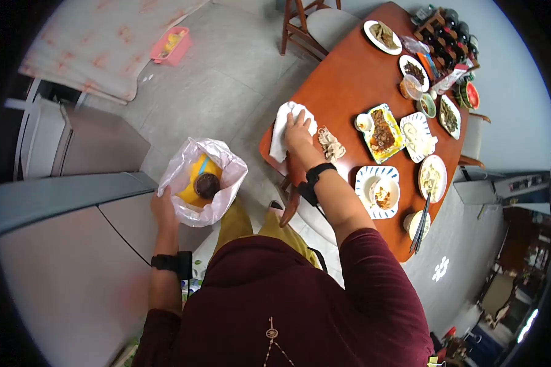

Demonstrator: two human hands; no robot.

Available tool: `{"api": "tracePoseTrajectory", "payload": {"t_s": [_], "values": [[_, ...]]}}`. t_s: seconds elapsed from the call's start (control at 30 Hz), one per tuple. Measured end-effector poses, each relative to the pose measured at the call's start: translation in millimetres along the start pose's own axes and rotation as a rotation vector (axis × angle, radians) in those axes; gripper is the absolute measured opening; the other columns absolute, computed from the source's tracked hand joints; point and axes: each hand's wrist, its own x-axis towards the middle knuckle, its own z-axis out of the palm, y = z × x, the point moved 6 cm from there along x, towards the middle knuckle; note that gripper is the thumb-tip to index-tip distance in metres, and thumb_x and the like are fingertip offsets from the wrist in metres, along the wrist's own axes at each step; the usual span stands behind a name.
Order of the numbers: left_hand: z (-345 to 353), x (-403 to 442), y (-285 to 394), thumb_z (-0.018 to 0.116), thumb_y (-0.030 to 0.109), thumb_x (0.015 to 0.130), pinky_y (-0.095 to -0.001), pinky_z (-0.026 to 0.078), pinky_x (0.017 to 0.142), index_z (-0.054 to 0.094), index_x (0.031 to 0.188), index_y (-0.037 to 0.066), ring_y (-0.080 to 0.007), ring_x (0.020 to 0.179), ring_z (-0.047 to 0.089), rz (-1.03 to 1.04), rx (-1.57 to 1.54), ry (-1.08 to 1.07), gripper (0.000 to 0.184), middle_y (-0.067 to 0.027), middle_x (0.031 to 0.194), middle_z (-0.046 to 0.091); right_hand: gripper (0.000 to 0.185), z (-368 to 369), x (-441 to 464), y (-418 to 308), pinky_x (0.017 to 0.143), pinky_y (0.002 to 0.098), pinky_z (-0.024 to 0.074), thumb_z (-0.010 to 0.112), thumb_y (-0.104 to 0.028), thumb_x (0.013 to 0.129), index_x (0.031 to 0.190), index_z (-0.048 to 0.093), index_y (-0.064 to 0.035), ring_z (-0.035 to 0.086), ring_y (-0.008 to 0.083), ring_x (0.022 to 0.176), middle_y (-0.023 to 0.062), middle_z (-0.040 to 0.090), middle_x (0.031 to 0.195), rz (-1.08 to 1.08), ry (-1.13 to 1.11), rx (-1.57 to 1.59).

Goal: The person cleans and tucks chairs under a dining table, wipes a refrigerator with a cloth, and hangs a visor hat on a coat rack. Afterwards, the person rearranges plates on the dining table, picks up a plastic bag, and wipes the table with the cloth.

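Note:
My left hand (pixel 163 207) is closed on the rim of a thin whitish plastic bag (pixel 229 160), which hangs open beside the grey cabinet. Inside the bag I see something yellow (pixel 194 183) with a light blue strip, and a dark round item (pixel 207 185). My right hand (pixel 297 131) lies with fingers spread on a white cloth (pixel 278 144) at the near left corner of the wooden table (pixel 315 92). Just right of the cloth is a small heap of pale crumpled scraps (pixel 330 145), apart from my fingers.
Dishes of food stand across the table, among them a tray of brown food (pixel 382 131) and a square plate holding a bowl (pixel 362 177). Chopsticks (pixel 420 223) rest over a bowl. A wine rack (pixel 438 37), chairs (pixel 330 27) and a pink basket (pixel 170 46) are farther off.

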Motion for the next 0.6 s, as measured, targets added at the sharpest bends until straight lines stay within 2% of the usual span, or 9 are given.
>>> {"api": "tracePoseTrajectory", "payload": {"t_s": [0.07,0.13,0.2,0.27,0.33,0.4,0.47,0.5,0.6], "values": [[13.8,21.0,6.6,0.058,0.010,0.083,-0.0342,0.047,0.072,0.058,0.103,-0.007,-0.0230,0.080,0.059,-0.009,0.056,-0.043,0.026,-0.0142,0.093,0.061,0.068,-0.7,19.6,12.1,0.100,0.0457,0.0375,0.048,-0.004,0.081,0.142,0.019,-0.0119,0.020,0.0492,0.130,0.0264,0.005,0.146,0.042,0.069,-0.010],[39.7,47.7,11.7,0.058,0.010,0.082,-0.0337,0.047,0.071,0.058,0.102,-0.006,-0.0217,0.079,0.059,0.030,-0.082,-0.170,0.025,-0.0135,0.091,0.062,0.071,-14.7,23.0,18.8,0.099,0.0460,0.0385,0.053,-0.006,0.079,0.142,0.020,-0.0140,0.023,0.0489,0.129,0.0266,0.008,0.146,0.064,0.124,-0.012],[57.9,71.7,20.5,0.060,0.011,0.082,-0.0331,0.047,0.070,0.058,0.101,-0.006,-0.0205,0.078,0.059,0.049,0.028,-0.205,0.026,-0.0125,0.089,0.062,0.074,-20.5,21.9,20.1,0.097,0.0468,0.0401,0.057,-0.007,0.077,0.142,0.021,-0.0152,0.025,0.0484,0.128,0.0266,0.010,0.145,0.085,0.128,-0.016],[75.2,93.1,28.8,0.061,0.011,0.081,-0.0321,0.046,0.070,0.058,0.101,-0.006,-0.0196,0.079,0.058,0.057,0.066,-0.223,0.027,-0.0120,0.091,0.062,0.071,-11.9,17.8,23.3,0.094,0.0455,0.0427,0.054,-0.006,0.079,0.142,0.021,-0.0126,0.028,0.0475,0.127,0.0290,0.009,0.144,0.170,0.096,-0.027],[89.7,108.6,33.6,0.062,0.009,0.080,-0.0314,0.046,0.070,0.058,0.101,-0.006,-0.0195,0.079,0.058,0.038,0.065,-0.273,0.027,-0.0123,0.091,0.062,0.065,-13.0,-3.5,15.2,0.091,0.0431,0.0465,0.049,-0.001,0.082,0.141,0.022,-0.0091,0.024,0.0489,0.129,0.0306,0.009,0.144,0.248,0.031,-0.046],[119.4,117.4,61.7,0.063,0.008,0.080,-0.0308,0.046,0.070,0.058,0.101,-0.006,-0.0190,0.080,0.059,0.013,0.091,-0.325,0.026,-0.0126,0.092,0.063,0.071,-14.5,3.2,24.2,0.090,0.0430,0.0470,0.053,0.001,0.079,0.141,0.021,-0.0083,0.025,0.0501,0.128,0.0327,0.008,0.143,0.317,0.078,0.010],[149.3,128.5,86.6,0.062,0.008,0.081,-0.0308,0.046,0.071,0.058,0.101,-0.007,-0.0189,0.080,0.059,0.018,0.093,-0.407,0.025,-0.0129,0.093,0.063,0.069,-20.4,12.7,31.0,0.092,0.0422,0.0450,0.052,-0.008,0.081,0.142,0.019,-0.0093,0.030,0.0491,0.126,0.0327,0.010,0.143,0.362,0.067,-0.048],[155.4,135.3,95.4,0.062,0.008,0.081,-0.0308,0.046,0.071,0.058,0.101,-0.007,-0.0189,0.080,0.059,0.022,0.102,-0.431,0.025,-0.0129,0.093,0.063,0.069,-15.9,20.8,29.1,0.089,0.0416,0.0474,0.054,-0.012,0.081,0.141,0.019,-0.0068,0.032,0.0522,0.123,0.0351,0.011,0.141,0.374,0.002,-0.128],[161.7,147.0,96.0,0.059,0.009,0.083,-0.0309,0.047,0.071,0.056,0.105,-0.006,-0.0197,0.081,0.059,0.050,0.096,-0.447,0.027,-0.0131,0.096,0.062,0.068,5.4,52.6,36.4,0.079,0.0454,0.0515,0.054,-0.014,0.081,0.140,0.022,-0.0043,0.041,0.0545,0.111,0.0391,0.014,0.137,0.475,0.126,-0.097]]}}
